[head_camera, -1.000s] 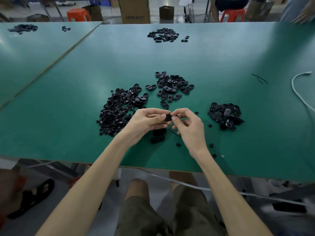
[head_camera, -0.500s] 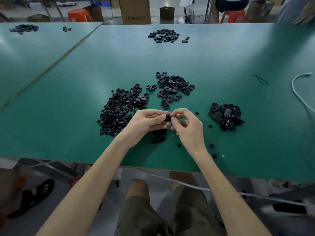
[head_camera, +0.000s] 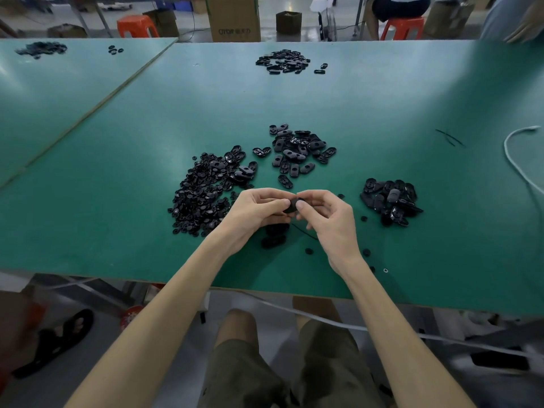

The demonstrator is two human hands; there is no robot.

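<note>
Left hand (head_camera: 253, 213) and right hand (head_camera: 329, 216) are both pinching one small black plastic part (head_camera: 292, 205) between thumbs and fingertips, above the green table (head_camera: 117, 201).

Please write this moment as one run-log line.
hands: left hand and right hand pinch black part | where: over table, near its front edge

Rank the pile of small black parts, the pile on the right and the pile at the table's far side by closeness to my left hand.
1. The pile of small black parts, just left of the left hand.
2. The right pile, beyond the right hand.
3. The far pile, straight ahead, farthest away.
</note>
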